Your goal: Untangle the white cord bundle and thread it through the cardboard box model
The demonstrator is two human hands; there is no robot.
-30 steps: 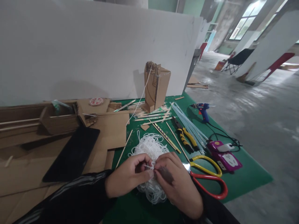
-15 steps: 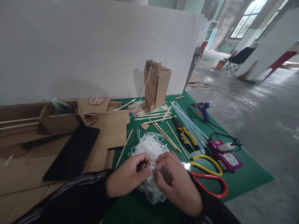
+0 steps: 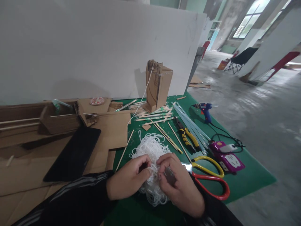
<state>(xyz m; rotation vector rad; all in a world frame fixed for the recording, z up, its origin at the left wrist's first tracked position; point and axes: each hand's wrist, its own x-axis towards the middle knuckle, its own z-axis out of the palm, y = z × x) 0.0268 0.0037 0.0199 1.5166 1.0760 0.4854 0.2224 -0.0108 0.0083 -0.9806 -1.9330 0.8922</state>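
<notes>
A tangled heap of white string (image 3: 151, 146) lies on the green table top (image 3: 249, 185), under and between my hands. My left hand (image 3: 133, 175) is closed at the left of the heap, thumb and forefinger pinched over the string. Facing it from the right, my right hand (image 3: 180, 182) also has its fingertips pinched together at the string. The strand in the fingers is hard to separate from the heap behind. Right beside my right hand are large scissors (image 3: 222, 185) with one red and one yellow handle.
Beyond the heap stands a cardboard tower (image 3: 160, 86) with string hanging from it, among wooden sticks (image 3: 155, 117). Pliers (image 3: 188, 138), clear glue sticks (image 3: 190, 125), a blue glue gun (image 3: 205, 111) and a purple power strip (image 3: 227, 157) lie right. Cardboard (image 3: 115, 128) and a black tablet-like slab (image 3: 72, 157) fill the left.
The small white loop that stood out between my fingertips no longer shows. My fingertips have moved slightly apart, while both hands stay over the heap.
</notes>
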